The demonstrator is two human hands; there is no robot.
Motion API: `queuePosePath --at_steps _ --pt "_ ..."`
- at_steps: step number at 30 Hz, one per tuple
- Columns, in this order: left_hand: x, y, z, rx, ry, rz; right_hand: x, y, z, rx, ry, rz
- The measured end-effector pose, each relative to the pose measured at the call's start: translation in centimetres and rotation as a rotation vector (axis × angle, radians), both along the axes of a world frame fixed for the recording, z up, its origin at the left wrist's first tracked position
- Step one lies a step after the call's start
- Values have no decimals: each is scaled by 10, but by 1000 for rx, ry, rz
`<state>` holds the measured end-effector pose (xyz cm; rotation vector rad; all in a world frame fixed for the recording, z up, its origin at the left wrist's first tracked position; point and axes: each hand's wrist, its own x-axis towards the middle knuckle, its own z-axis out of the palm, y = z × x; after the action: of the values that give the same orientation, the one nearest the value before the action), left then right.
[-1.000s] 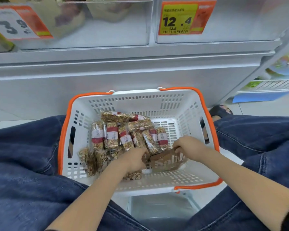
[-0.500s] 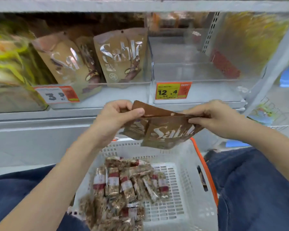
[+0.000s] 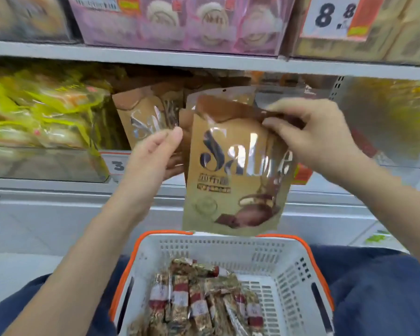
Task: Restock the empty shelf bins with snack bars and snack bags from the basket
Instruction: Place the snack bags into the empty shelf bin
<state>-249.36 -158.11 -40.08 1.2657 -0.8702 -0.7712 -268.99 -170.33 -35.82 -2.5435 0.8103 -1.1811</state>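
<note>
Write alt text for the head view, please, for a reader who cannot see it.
Right hand pinches the top of a brown snack bag held upright before a shelf bin, left hand at its side. Below, a white basket holds snack bars.
</note>
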Motion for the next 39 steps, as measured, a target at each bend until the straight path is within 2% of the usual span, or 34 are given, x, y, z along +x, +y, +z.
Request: queuePosePath --at_steps 3,7,10,13,15,17,21,24,26,32,36,37,39 --pt "23 7 4 -48 -82 157 33 -12 47 -199 -123 19" --pt "30 2 -3 -15 -195 198 69 -24 62 -369 -69 38" --pt "37 -8 -19 119 -285 145 86 -42 30 -342 39 -3" --pt "44 -13 -30 262 -375 132 85 -65 14 -212 -28 -75" --pt "42 -16 -31 332 -528 158 82 -73 15 -222 -96 -145" --pt "36 -21 -32 388 -727 96 81 -73 16 -290 -106 -191" --pt "26 -29 -40 527 -1077 -101 82 -67 9 -326 3 -135" --pt "23 -32 -44 540 -1181 -24 84 -69 -6 -170 277 -81" --pt "21 -33 -45 541 -1179 3 84 -71 -14 -107 364 -92" --pt "23 -24 -47 529 -1180 34 72 -72 -12 -3 305 -110" --pt "15 -15 -56 502 -1194 52 26 -41 -31 -140 -99 -234" --pt "10 -13 -60 502 -1199 39 10 -29 -46 -157 -167 -272" --pt "0 -10 -71 506 -1216 -1 -24 -7 -90 -98 -170 -359"
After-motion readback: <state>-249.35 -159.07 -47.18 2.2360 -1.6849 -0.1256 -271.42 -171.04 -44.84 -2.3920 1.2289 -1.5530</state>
